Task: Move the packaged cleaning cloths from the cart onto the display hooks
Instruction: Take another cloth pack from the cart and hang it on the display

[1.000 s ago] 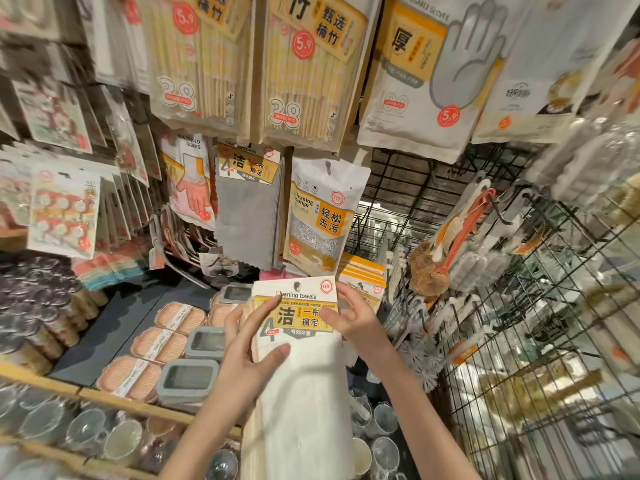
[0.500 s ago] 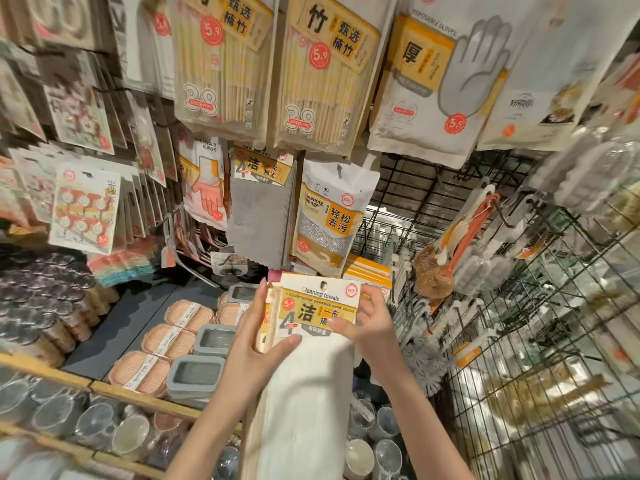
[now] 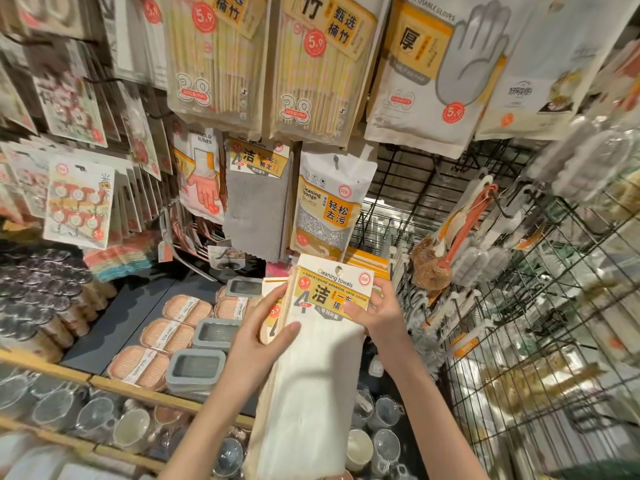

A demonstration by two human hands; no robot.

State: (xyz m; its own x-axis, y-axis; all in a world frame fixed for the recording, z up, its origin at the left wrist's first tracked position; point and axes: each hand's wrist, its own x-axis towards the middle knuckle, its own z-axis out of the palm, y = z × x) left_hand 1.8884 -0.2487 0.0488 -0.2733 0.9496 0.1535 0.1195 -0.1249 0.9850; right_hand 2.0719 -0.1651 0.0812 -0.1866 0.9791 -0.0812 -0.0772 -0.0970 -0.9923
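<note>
- A stack of white cleaning towel packs (image 3: 311, 368) is held upright in front of the shelf, below the hanging grey cloth pack (image 3: 256, 202).
- The left hand (image 3: 258, 344) grasps the stack's left edge; the right hand (image 3: 379, 315) pinches the front card header (image 3: 334, 289).
- The packs are judged light, soft and floppy; the stiff header beside its hang hole is best held.

Both hands hold a stack of white cleaning cloth packs (image 3: 311, 358). The left hand (image 3: 258, 344) grips its left edge, thumb across the front; the right hand (image 3: 379, 315) pinches the header card (image 3: 332, 289). Just above the grip hangs a grey cloth pack (image 3: 256, 209), with a sponge pack (image 3: 329, 209) beside it.
</note>
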